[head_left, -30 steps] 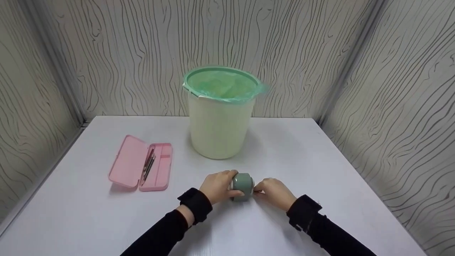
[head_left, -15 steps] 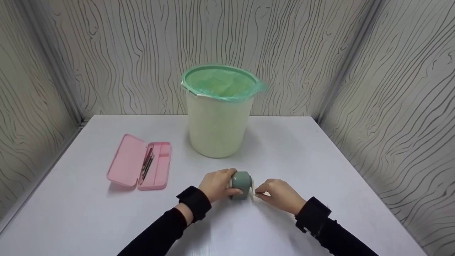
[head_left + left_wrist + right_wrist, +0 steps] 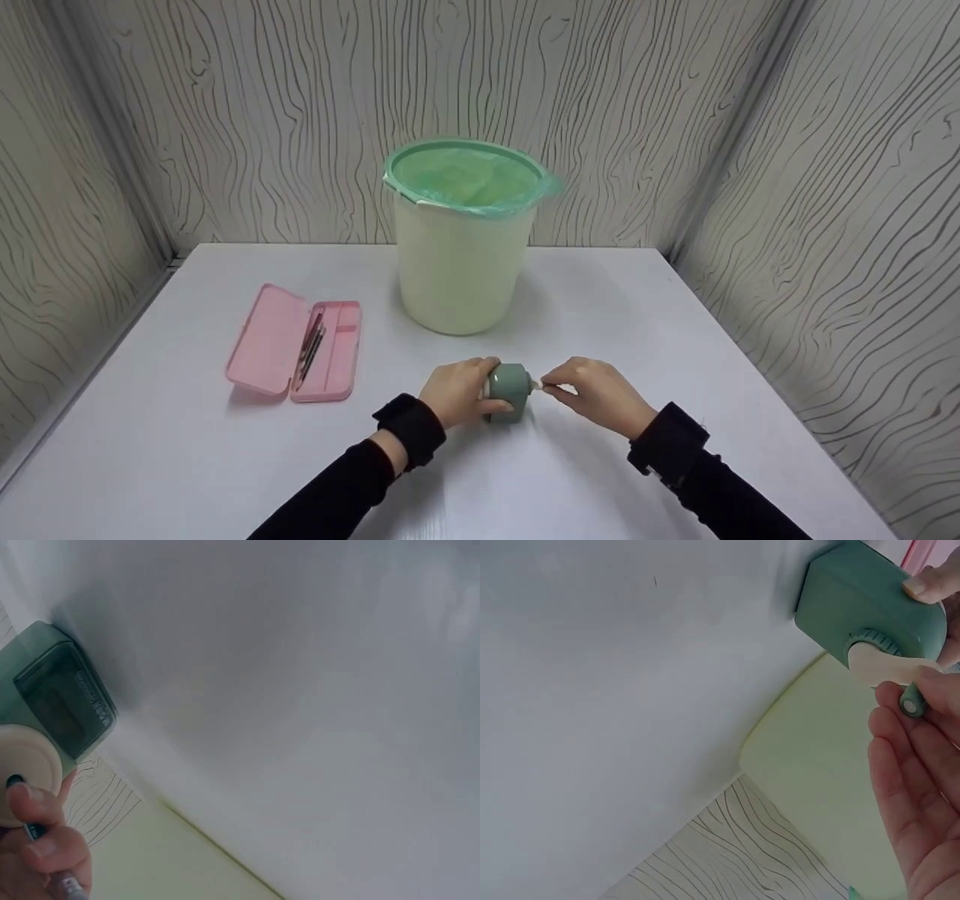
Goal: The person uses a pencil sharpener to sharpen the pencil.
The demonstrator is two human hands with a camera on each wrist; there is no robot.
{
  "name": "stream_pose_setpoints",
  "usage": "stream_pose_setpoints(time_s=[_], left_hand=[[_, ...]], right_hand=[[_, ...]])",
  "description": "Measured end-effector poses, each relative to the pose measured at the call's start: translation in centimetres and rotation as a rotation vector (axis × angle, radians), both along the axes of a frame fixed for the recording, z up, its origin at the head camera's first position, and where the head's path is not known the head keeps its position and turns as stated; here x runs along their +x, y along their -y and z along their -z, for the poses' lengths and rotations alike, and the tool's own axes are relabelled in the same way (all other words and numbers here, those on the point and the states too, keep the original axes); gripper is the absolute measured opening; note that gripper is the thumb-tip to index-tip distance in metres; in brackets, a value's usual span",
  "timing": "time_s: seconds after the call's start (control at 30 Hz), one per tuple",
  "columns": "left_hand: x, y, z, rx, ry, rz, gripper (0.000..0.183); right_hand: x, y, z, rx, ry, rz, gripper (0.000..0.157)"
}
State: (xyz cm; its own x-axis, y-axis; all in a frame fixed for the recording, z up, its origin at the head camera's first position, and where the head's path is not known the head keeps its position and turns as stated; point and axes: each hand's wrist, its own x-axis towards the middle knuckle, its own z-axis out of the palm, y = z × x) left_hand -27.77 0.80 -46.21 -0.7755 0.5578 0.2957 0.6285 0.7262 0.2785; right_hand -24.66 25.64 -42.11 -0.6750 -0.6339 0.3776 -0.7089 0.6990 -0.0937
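Observation:
A green crank pencil sharpener (image 3: pixel 508 390) lies on its side on the white table, its cream disc to the left and its crank to the right. My left hand (image 3: pixel 456 391) grips its left end, with thumb and fingers on the body. In the left wrist view, curled fingers hold a dark pencil (image 3: pixel 35 831) whose tip end sits in the cream disc (image 3: pixel 30 761). A dark see-through drawer (image 3: pixel 67 701) shows on one face. My right hand (image 3: pixel 600 390) pinches the green knob (image 3: pixel 912 700) at the end of the cream crank arm (image 3: pixel 881 666).
An open pink pencil case (image 3: pixel 346 367) with several pencils (image 3: pixel 311 356) lies at left on the table (image 3: pixel 645 322). Behind the hands stands a tall pale-green bin (image 3: pixel 461 270) lined with a green bag (image 3: pixel 480 184). Wood-patterned walls (image 3: pixel 300 112) surround the table's back and sides.
My right hand has swung the crank round, first down toward me, then up and outward to the right. My left hand and the sharpener have stayed almost in place.

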Motion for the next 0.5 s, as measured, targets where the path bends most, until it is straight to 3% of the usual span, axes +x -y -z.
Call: stream_pose_setpoints(time_s=[0.5], left_hand=[[-0.1, 0.0, 0.1, 0.020, 0.006, -0.004, 0.060]], right_hand=[[-2.3, 0.7, -0.7, 0.003, -0.058, 0.069, 0.011]])
